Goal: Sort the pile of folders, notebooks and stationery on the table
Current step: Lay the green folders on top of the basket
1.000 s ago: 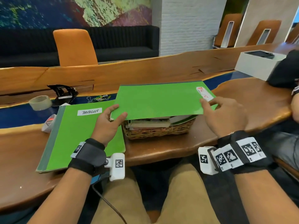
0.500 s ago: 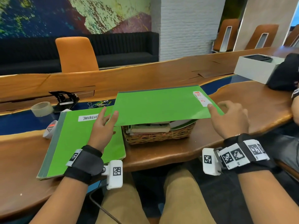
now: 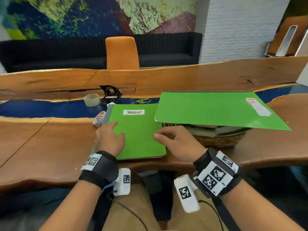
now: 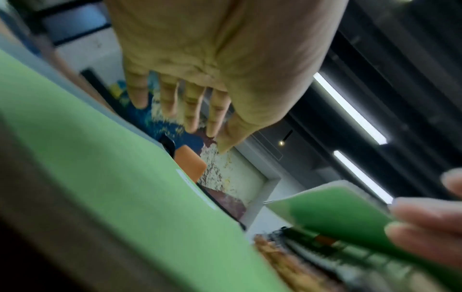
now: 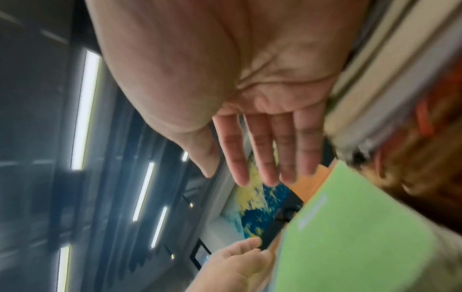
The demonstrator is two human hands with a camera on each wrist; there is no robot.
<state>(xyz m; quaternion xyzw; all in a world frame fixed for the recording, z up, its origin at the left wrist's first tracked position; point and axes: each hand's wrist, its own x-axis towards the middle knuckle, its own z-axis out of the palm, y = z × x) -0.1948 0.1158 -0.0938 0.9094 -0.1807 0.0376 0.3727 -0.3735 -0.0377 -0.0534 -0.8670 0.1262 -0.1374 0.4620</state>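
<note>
Head view looking down, wrist views upward under palms, sharing green notebook (image 3: 138,134)

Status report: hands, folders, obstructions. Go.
Left hand and right hand open, over labelled green notebook. Green folder lies across basket. Nothing in the way.

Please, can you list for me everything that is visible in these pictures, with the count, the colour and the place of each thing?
green folder: one, red-lettered white label, lying on top of the basket
green notebook: one, white label, flat on the table left of the basket
wicker basket: one, brown, holds stacked books or papers
tape roll: one, beige, far left on the blue strip
hole punch: one, black, beside the tape
paper clips: small pile, mixed colours, behind the notebook
wooden table: one, brown
orange chair: one, across the table
left hand: open, over the notebook
right hand: open, at the notebook's right edge
</note>
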